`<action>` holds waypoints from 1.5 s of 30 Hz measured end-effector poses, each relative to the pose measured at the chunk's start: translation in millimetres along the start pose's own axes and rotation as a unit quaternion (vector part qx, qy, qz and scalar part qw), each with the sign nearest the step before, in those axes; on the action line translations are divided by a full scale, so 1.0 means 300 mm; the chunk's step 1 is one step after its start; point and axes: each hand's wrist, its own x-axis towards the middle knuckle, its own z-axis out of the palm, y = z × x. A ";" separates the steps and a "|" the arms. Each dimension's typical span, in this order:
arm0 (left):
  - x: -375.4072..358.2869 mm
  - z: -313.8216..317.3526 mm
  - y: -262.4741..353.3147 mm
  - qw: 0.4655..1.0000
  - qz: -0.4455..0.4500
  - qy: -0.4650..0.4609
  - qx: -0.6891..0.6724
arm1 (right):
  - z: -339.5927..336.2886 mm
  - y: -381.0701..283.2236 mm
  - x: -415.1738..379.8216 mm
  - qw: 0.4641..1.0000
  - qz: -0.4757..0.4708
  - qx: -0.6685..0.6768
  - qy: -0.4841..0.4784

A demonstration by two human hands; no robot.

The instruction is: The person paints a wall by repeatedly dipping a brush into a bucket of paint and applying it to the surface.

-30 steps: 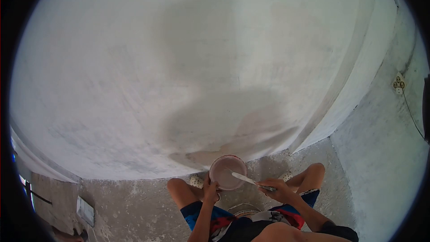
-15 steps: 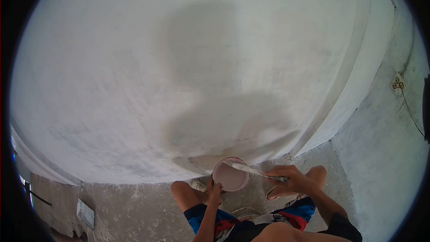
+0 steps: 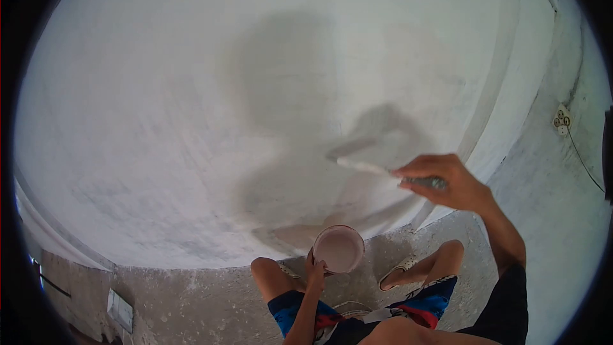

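My left hand (image 3: 315, 271) is closed on the side of a small round paint bucket (image 3: 318, 239), its thumb at the near rim. Pale pinkish paint (image 3: 340, 252) lies inside the bucket, which I hold low, close to the foot of the wall (image 3: 172, 121). Up and to the right, my right hand (image 3: 442, 180) grips a paintbrush (image 3: 367, 167) by its handle. White paint coats the front part of the brush. Its bristles point left at the whitish wall, where the brush's shadow meets the tip.
Between my legs, partly hidden, stands another bucket (image 3: 353, 307). A pale rectangular box-like object (image 3: 120, 310) lies on the rough concrete floor (image 3: 204, 300) to the left. On the right wall is a socket (image 3: 562, 119) with a cable hanging from it.
My right hand has lifted the paintbrush out of the bucket and raised it to the wall. The bucket in my left hand has shifted slightly right.
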 end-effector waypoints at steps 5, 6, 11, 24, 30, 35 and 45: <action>-0.019 0.013 0.011 1.000 -0.028 0.000 0.010 | -0.152 -0.049 0.101 0.998 -0.018 -0.042 0.047; -0.014 0.011 0.000 1.000 -0.029 -0.001 0.007 | -0.176 -0.054 0.117 0.995 -0.040 -0.056 0.076; -0.027 0.008 0.000 0.999 -0.037 0.007 -0.001 | -0.270 -0.109 0.166 0.980 -0.033 -0.101 0.171; -0.037 -0.004 0.005 0.998 -0.055 0.026 0.004 | -0.051 -0.060 -0.015 0.977 -0.110 -0.158 0.090; -0.031 -0.011 0.008 0.999 -0.053 0.010 0.010 | 0.183 0.113 -0.082 0.996 -0.015 -0.023 -0.090; -0.034 -0.002 0.021 0.998 -0.065 0.021 -0.004 | 0.142 0.151 0.001 0.997 0.025 -0.032 -0.060; -0.023 0.020 0.008 0.998 -0.059 0.000 -0.002 | -0.197 -0.019 0.129 0.974 -0.056 -0.163 0.144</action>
